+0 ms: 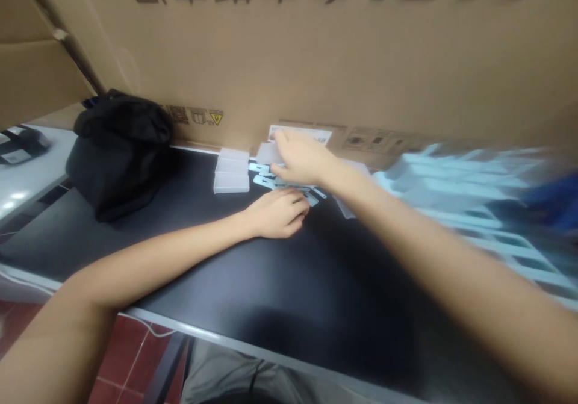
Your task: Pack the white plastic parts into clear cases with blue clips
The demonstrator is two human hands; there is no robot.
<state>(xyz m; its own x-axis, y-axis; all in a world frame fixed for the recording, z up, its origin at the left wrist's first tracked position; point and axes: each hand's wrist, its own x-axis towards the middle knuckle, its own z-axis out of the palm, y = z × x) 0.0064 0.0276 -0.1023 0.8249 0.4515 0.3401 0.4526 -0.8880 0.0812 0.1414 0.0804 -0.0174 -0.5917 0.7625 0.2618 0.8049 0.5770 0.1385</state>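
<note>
My right hand reaches over the far side of the black table, thumb and fingers apart around a small translucent plastic box. It appears to grip this box, though the far fingers are hidden. My left hand rests on the tabletop just nearer to me, its fingers curled; what they hold, if anything, does not show. Several light-blue flat plastic pieces with slots lie in a loose pile beneath and between both hands. Left of the pile sits a row of translucent boxes.
A black bag stands at the table's left end. Blurred light-blue racks or trays are piled at the right. A large printed cardboard box walls off the back. The black table has a pale front edge.
</note>
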